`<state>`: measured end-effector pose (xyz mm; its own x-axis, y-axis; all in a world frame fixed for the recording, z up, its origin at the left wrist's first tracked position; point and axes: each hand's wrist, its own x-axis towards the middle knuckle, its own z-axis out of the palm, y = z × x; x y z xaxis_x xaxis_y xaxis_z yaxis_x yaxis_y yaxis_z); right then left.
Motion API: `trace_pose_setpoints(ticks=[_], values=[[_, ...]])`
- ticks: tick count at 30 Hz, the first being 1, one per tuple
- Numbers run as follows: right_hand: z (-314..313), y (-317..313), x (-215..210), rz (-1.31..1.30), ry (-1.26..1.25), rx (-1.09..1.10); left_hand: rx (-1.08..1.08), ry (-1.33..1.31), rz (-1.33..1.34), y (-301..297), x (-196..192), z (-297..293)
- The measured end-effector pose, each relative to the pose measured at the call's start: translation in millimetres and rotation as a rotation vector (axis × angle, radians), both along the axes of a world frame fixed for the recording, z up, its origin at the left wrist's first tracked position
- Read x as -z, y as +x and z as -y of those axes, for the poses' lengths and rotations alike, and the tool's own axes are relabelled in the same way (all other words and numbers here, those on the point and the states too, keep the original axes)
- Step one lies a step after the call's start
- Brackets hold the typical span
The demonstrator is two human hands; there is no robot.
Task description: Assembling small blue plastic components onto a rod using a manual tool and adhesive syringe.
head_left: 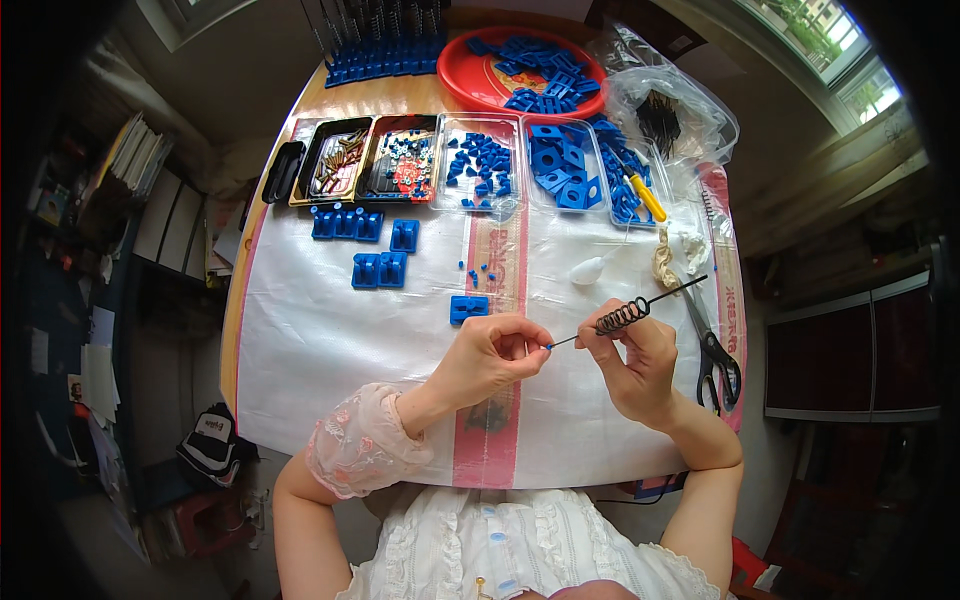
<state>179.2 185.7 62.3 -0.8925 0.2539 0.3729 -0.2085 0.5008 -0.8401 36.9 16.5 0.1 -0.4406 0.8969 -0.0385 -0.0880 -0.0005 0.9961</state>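
Black rod [676, 291] slants away rightward, tilt unclear.

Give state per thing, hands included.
Left hand, pinching blue piece
Right hand, holding rod
Spring, around rod
Scissors, lying unheld
Yellow handle, lying unheld
Trays, open, holding parts
Red basin, piled with blue parts
Bag, holding black pieces

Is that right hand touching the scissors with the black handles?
Apart. The head view shows white sheeting plainly visible between the right hand and the black-handled scissors, which lie to its right.
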Motion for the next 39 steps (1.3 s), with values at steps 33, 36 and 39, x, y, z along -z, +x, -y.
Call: trace_pose_setpoints(ticks=[33,36,39], values=[[-0.4,-6.6,9.3,-0.151,0.057,0.077,0.014,-0.010,0.011,0.0,1.0,0.6],[-0.5,-6.0,8.8,-0.149,0.051,0.079,0.015,-0.010,0.015,0.2,1.5,0.4],[-0.2,-5.6,8.5,-0.150,0.048,0.077,0.014,-0.011,0.012,-0.1,1.8,0.2]])
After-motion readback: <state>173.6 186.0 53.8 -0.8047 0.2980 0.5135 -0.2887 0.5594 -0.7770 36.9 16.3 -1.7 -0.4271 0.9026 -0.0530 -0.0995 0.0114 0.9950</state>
